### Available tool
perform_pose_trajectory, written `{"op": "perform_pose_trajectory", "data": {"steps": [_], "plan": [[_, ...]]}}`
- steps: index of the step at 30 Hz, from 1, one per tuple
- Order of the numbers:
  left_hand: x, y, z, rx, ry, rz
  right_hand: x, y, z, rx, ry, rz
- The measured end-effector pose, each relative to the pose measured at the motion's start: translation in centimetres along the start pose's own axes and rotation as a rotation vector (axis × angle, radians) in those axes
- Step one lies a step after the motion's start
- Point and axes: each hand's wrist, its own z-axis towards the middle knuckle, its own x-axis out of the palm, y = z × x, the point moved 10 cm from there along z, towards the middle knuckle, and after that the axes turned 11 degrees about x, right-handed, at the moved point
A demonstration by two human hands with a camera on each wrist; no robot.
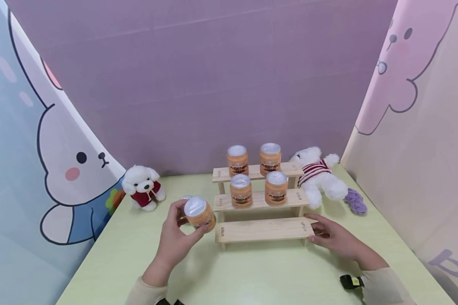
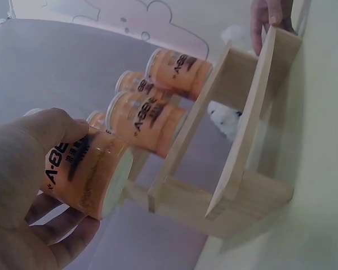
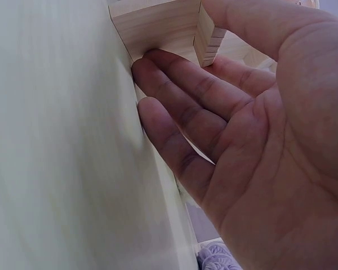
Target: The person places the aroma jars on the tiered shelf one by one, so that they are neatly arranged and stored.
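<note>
My left hand [image 1: 177, 237] grips an orange can [image 1: 200, 215] with a clear, silvery lid, tilted and raised just left of a three-step wooden stand [image 1: 265, 230]. In the left wrist view the thumb and fingers curl round this can [image 2: 90, 169]. My right hand [image 1: 333, 238] holds the right end of the stand's lowest step, thumb in front and index finger behind; the other fingers [image 3: 180, 104] extend under it. Two matching cans stand on the top step, one of them a left can [image 1: 237, 162], and two on the middle step, including a right can [image 1: 276, 189].
Behind the left hand, part of another silvery lid [image 1: 187, 197] shows. A white toy dog [image 1: 143, 186] in red sits at the table's back left. A white plush toy [image 1: 320, 178] in stripes leans behind the stand's right side, near a purple yarn bundle [image 1: 355, 201].
</note>
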Motion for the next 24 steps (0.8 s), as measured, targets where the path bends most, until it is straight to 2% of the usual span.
{"op": "perform_pose_trajectory", "data": {"steps": [13,24], "plan": [[5.1,-1.5,-0.1,0.046,0.105,-0.055,0.0,0.0,0.0,0.006,0.001,-0.001],[8.3,-2.4,0.6,0.120,0.161,-0.103,-0.1,-0.1,0.1,0.010,-0.002,0.006]]}}
